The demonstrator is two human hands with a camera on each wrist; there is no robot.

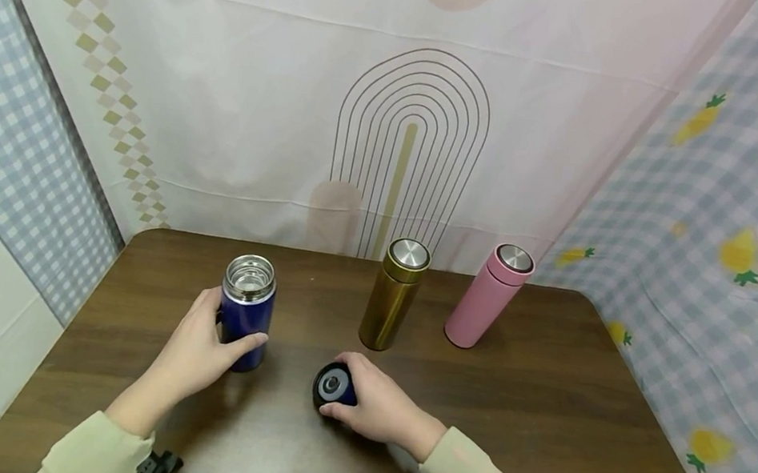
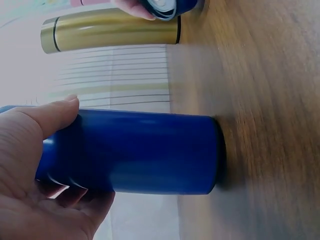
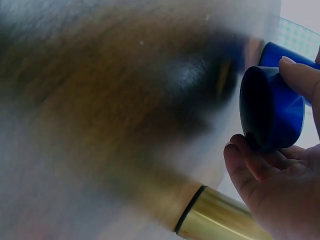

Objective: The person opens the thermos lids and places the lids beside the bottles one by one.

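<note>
On the left of the table stands an upright blue thermos bottle, its steel mouth uncovered at the top. My left hand grips its side, thumb across the front and fingers behind. The left wrist view shows the bottle's base at the wood surface. To the right of the bottle, my right hand holds a blue lid between thumb and fingers. The lid is tilted, its dark hollow underside with a grey round seal showing. In the right wrist view the lid sits in the curled fingers above the table.
Behind the right hand stand a gold thermos bottle and a pink thermos bottle, both with steel-topped lids on. A brown wooden table lies under everything. Patterned cloth hangs along its back and sides.
</note>
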